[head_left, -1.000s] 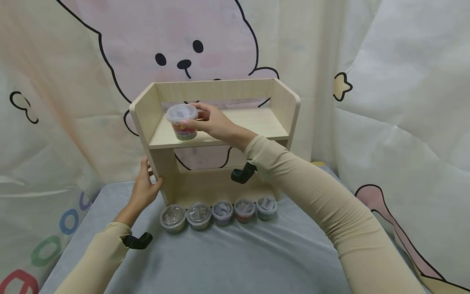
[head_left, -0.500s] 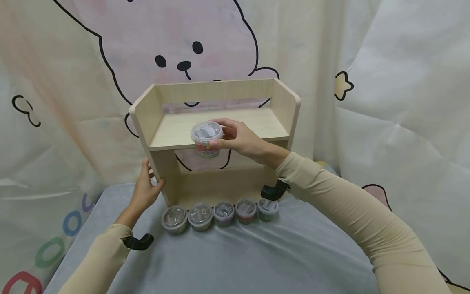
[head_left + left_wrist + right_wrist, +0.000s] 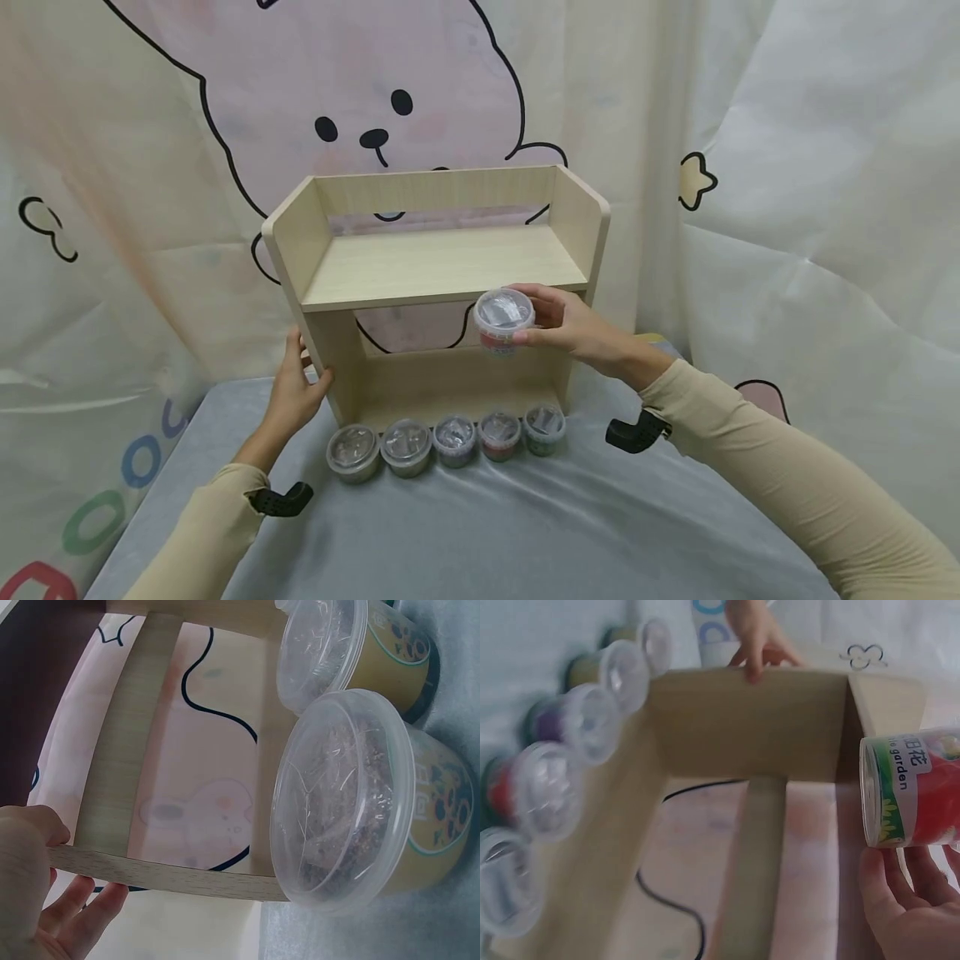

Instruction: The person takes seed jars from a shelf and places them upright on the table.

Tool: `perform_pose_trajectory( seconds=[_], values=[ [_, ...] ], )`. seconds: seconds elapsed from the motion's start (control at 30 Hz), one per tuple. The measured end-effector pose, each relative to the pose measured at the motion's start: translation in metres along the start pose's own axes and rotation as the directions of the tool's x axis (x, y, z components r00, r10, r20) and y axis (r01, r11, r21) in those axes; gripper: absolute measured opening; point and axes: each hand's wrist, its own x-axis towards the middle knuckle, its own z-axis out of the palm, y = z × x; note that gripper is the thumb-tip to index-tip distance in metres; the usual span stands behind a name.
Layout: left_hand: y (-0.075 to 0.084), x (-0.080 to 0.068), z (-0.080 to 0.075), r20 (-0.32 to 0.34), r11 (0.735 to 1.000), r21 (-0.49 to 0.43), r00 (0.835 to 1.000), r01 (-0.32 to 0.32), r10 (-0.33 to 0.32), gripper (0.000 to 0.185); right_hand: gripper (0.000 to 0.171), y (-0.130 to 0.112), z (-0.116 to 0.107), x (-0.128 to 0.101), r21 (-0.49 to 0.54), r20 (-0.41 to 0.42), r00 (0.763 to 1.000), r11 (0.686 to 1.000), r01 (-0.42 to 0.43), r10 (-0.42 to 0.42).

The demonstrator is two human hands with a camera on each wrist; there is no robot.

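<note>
A small plastic tub [image 3: 498, 322] with a clear lid and a red label is gripped from its right side by my right hand [image 3: 573, 332]. It hangs in front of the right part of the wooden shelf [image 3: 442, 260], just below the upper board's front edge. In the right wrist view the tub's label [image 3: 939, 787] reads "garden". My left hand [image 3: 294, 392] holds the shelf's left side panel, thumb on the front edge and fingers behind it. The left wrist view shows that panel's edge [image 3: 165, 868] between thumb and fingers.
Several lidded tubs stand in a row before the shelf's base, from a pale one [image 3: 353, 452] at the left to a green one [image 3: 543, 429] at the right. The shelf stands on a grey-blue cloth [image 3: 465, 533]. Behind it hangs a curtain [image 3: 622, 108] with cartoon prints.
My right hand has carried the red-labelled tub from over the upper board's left part, forward, down and to the right. The left hand has stayed on the side panel.
</note>
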Motion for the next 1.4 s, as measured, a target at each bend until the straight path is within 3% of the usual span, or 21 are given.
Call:
perform_pose_trajectory(
  seconds=[0.3,0.5,0.73,0.9,1.13,1.4],
  values=[
    [-0.004,-0.001,-0.003,-0.022,1.000,0.011,1.000,-0.005,0.006,0.078,0.067,0.036,-0.017,-0.030,0.009,-0.034,0.996,0.996,-0.088,0.088],
    [-0.004,-0.004,-0.007,-0.014,1.000,0.026,1.000,0.008,-0.007,0.077,0.065,0.056,-0.024,-0.044,-0.004,-0.048,0.994,0.995,-0.102,0.102],
    [-0.003,-0.002,-0.009,-0.003,1.000,0.023,1.000,0.017,-0.017,0.077,0.068,0.091,-0.032,-0.059,0.113,-0.025,0.988,0.983,-0.148,0.152],
    [-0.004,0.000,-0.006,-0.003,1.000,0.012,1.000,0.017,-0.017,0.077,0.070,0.115,-0.034,-0.070,0.109,-0.031,0.985,0.980,-0.166,0.170],
    [-0.005,0.002,0.000,-0.031,0.999,-0.033,1.000,-0.005,0.004,0.078,0.067,0.126,-0.041,-0.079,0.095,-0.053,0.989,0.986,-0.136,0.141],
    [-0.006,0.002,0.002,-0.042,0.999,-0.038,0.999,0.019,-0.021,0.080,0.067,0.131,-0.043,-0.083,0.070,-0.046,0.989,0.988,-0.139,0.142]
  ],
)
